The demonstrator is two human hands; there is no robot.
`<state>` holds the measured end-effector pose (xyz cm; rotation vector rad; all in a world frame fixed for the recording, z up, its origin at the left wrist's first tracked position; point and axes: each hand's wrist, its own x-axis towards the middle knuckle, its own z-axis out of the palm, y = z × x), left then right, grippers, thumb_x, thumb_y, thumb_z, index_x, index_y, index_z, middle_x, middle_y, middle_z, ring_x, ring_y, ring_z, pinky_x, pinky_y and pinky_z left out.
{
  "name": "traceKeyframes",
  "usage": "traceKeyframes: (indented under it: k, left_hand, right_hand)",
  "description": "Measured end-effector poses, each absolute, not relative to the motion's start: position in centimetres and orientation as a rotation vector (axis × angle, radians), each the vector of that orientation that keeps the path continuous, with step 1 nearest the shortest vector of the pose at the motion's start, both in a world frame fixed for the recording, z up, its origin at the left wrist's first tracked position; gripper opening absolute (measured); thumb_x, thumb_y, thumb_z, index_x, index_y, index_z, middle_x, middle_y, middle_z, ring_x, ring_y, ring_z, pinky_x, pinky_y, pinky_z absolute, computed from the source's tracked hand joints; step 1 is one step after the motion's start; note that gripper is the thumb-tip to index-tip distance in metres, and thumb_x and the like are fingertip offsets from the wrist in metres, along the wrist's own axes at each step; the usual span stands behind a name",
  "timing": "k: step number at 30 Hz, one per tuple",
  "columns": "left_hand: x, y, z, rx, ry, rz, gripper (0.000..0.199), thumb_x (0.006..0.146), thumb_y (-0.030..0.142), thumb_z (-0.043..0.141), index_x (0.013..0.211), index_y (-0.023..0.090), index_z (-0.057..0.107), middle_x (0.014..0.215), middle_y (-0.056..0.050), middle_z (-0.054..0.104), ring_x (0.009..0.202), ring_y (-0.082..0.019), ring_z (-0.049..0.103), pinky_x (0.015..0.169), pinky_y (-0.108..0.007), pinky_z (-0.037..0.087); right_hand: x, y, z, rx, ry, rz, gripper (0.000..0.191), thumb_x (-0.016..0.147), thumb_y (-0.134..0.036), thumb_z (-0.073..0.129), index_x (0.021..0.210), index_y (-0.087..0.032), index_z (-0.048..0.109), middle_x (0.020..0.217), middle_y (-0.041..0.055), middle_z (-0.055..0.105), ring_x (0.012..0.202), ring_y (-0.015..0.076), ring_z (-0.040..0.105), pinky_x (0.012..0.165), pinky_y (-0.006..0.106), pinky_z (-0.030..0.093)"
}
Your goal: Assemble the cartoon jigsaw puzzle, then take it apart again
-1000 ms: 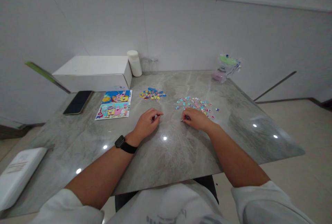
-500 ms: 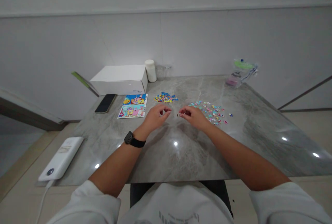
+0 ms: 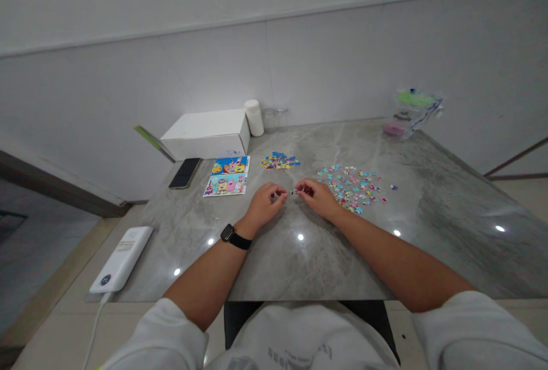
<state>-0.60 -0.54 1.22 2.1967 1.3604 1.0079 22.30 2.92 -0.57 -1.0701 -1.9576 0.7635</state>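
Observation:
Just in front of me, my right hand [image 3: 315, 194] pinches a small puzzle piece [image 3: 293, 192] between thumb and fingertips. My left hand [image 3: 266, 201], with a black watch on its wrist, faces it across a narrow gap. Its thumb and fingertips are drawn together, and whatever they may hold is too small to make out. Beside and beyond my right hand lies a loose spread of pastel puzzle pieces [image 3: 355, 184]. A tighter pile of blue and yellow puzzle pieces [image 3: 280, 160] lies beyond my left hand. Two cartoon picture cards [image 3: 225, 185] lie to the left.
A white box [image 3: 205, 133], a white canister [image 3: 254, 119] and two clear glasses [image 3: 274, 120] stand along the wall. A phone [image 3: 185, 173] and a white power bank with a cable [image 3: 121, 258] lie on the left. At the back right is a plastic bag [image 3: 413, 116].
The view has shifted and tilted slightly. My left thumb and fingertips have drawn closer together and nearer to my right hand, which still pinches the piece.

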Motion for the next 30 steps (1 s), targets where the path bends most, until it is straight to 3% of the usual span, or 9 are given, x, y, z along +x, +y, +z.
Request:
traceKeyframes:
  k: [7,17,20,24,30]
  left_hand:
    - [-0.1,-0.5,0.6,2.191,1.361,0.933,0.010,0.095,0.029,0.068,0.090,0.021,0.071,0.089,-0.003,0.070,0.083,-0.018,0.062,0.078,-0.031,0.049]
    - [0.0,-0.8,1.0,2.173,1.330,0.879,0.010,0.093,0.027,0.067,0.086,0.020,0.069,0.085,-0.001,0.068,0.076,-0.015,0.059,0.073,-0.029,0.047]
    - [0.0,-0.8,1.0,2.170,1.333,0.919,0.007,0.092,0.027,0.070,0.094,0.020,0.069,0.089,-0.002,0.068,0.077,-0.015,0.059,0.073,-0.029,0.049]
    - [0.0,-0.9,1.0,2.205,1.253,0.984,0.028,0.089,0.027,0.075,0.115,0.022,0.066,0.104,-0.004,0.068,0.083,-0.016,0.060,0.076,-0.030,0.051]
    - [-0.1,-0.9,1.1,2.350,1.164,0.930,0.019,0.088,0.021,0.073,0.107,0.022,0.068,0.102,-0.004,0.068,0.093,-0.020,0.064,0.085,-0.035,0.054]
  right_hand:
    - [22.2,2.7,-0.6,-1.022,-2.006,0.845,0.015,0.089,-0.026,0.064,0.102,-0.020,0.072,0.084,0.0018,0.071,0.069,0.0148,0.060,0.070,0.028,0.048]
    - [21.5,2.8,-1.2,-0.943,-1.652,1.267,0.028,0.085,-0.042,0.073,0.104,-0.022,0.068,0.086,0.0001,0.069,0.078,0.0164,0.063,0.075,0.031,0.049]
    - [21.4,3.0,-1.3,-0.926,-1.563,1.367,0.033,0.079,-0.045,0.079,0.101,-0.022,0.068,0.086,-0.0001,0.070,0.079,0.0162,0.064,0.076,0.030,0.050]
    - [21.4,3.0,-1.3,-0.933,-1.545,1.412,0.037,0.076,-0.047,0.083,0.100,-0.022,0.069,0.086,0.0004,0.071,0.078,0.0165,0.064,0.074,0.030,0.051]
    - [21.1,2.7,-1.4,-1.001,-1.642,1.328,0.032,0.078,-0.044,0.080,0.098,-0.021,0.070,0.084,0.0009,0.071,0.075,0.0158,0.063,0.070,0.029,0.050]
